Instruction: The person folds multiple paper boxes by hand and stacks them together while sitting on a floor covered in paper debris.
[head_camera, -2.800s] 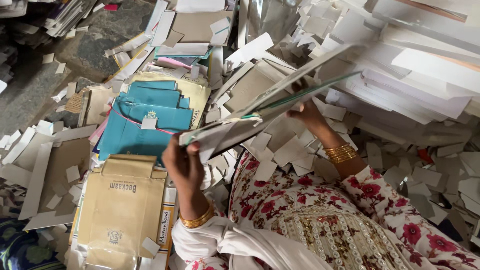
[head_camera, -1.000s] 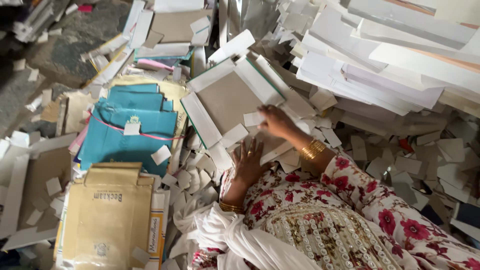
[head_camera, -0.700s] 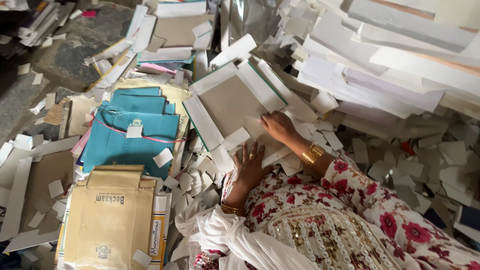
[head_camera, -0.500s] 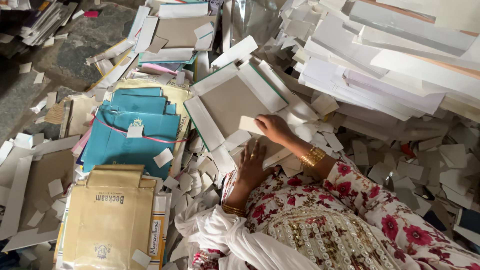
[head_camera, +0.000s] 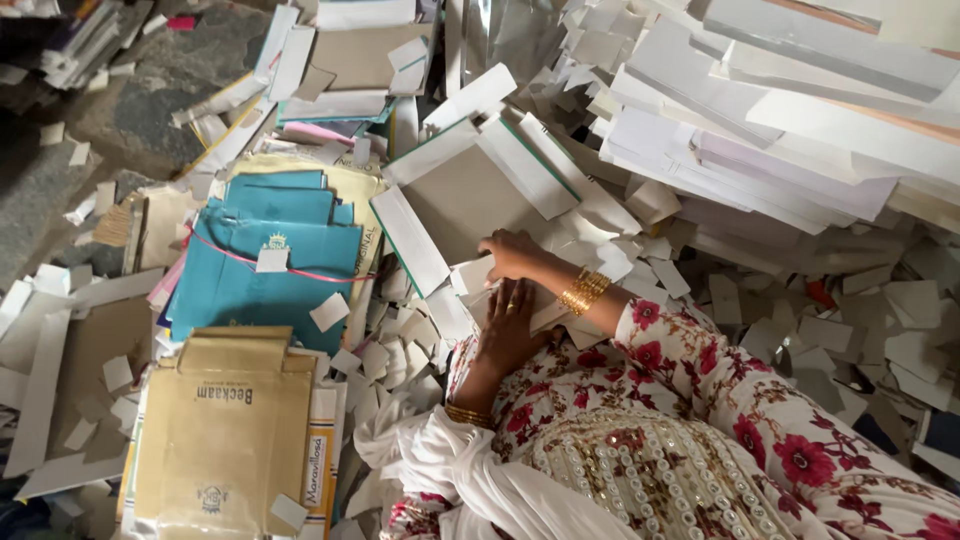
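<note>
A grey board cover (head_camera: 470, 200) with white, green-edged flaps lies open on the paper heap in front of me. My right hand (head_camera: 515, 255), gold bangles on its wrist, sits at the cover's near edge and pinches a small white card (head_camera: 472, 273). Just below it, my left hand (head_camera: 510, 325) lies palm down with fingers spread on white sheets (head_camera: 550, 315) resting on my lap. The two hands almost touch. My floral sleeve covers the right forearm.
Teal folders (head_camera: 265, 260) tied with a pink string lie to the left, with a tan paper packet (head_camera: 225, 430) nearer me. Long white and pale sheets (head_camera: 780, 110) are stacked at the upper right. White paper offcuts (head_camera: 390, 350) litter the floor all around.
The large cover I held up has been laid flat on the heap. My right hand has come down to its near edge with a white card, and my left hand has slid up under it.
</note>
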